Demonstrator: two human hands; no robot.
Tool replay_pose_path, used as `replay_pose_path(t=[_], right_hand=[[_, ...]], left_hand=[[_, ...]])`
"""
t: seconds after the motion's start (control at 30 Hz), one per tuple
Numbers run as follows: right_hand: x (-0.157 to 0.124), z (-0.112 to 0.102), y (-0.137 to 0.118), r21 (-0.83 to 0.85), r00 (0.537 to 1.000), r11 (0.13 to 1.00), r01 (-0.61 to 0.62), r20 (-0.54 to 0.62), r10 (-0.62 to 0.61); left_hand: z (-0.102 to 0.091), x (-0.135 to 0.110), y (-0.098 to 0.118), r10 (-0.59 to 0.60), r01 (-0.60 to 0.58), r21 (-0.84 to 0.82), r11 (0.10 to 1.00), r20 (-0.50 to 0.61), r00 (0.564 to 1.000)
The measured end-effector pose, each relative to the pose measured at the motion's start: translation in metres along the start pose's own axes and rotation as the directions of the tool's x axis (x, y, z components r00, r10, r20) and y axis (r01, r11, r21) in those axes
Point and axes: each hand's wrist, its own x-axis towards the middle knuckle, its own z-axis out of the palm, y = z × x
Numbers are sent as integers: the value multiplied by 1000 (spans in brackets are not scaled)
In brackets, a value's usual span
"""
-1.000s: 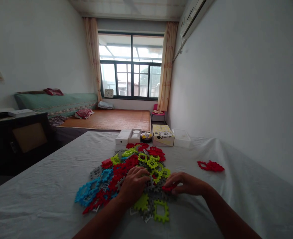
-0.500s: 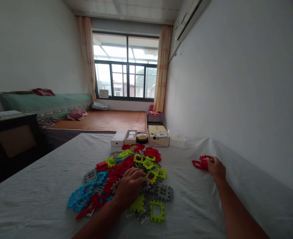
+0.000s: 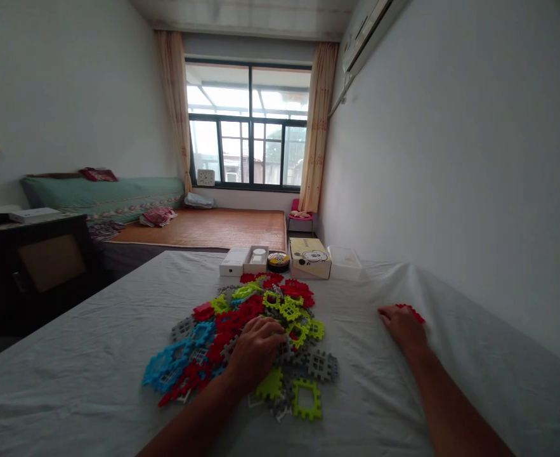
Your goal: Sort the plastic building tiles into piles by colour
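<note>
A heap of plastic interlocking building pieces in red, yellow-green, blue and grey lies on the cloth. My left hand [image 3: 257, 348] rests on the middle of the heap, its fingers bent down and close together. What lies under those fingertips is hidden, though a grey windowed building piece [image 3: 286, 348] shows beside them. Off to the right, apart from the heap, my right hand [image 3: 406, 329] is closed over red building pieces [image 3: 411, 311]. Only their far edge shows behind the hand; the rest is covered.
At the table's far edge stand a white box [image 3: 233, 261], an open box [image 3: 257, 259], a round black-and-yellow tin [image 3: 278, 261], a yellow cartoon box [image 3: 310, 259] and a clear plastic tub [image 3: 345, 263]. A wrinkled pale cloth [image 3: 94, 387] covers the table. A wall rises at right.
My right hand has shifted over the red pieces, which now show less and behind the hand. The left hand stays on the heap. The whole view has swung slightly left.
</note>
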Motion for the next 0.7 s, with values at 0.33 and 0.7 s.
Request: replay_pose_path(t=[0.33,0.7], right_hand=[[-15,-27,-101,397,966,897,196,78,-246],[-25,-77,-235,523,462,556,646,312,-830]], left_hand=[[4,-2,1,-10,11,-33,999,33,999],[10,-5,-1,-24,26,-26,999,54,998]])
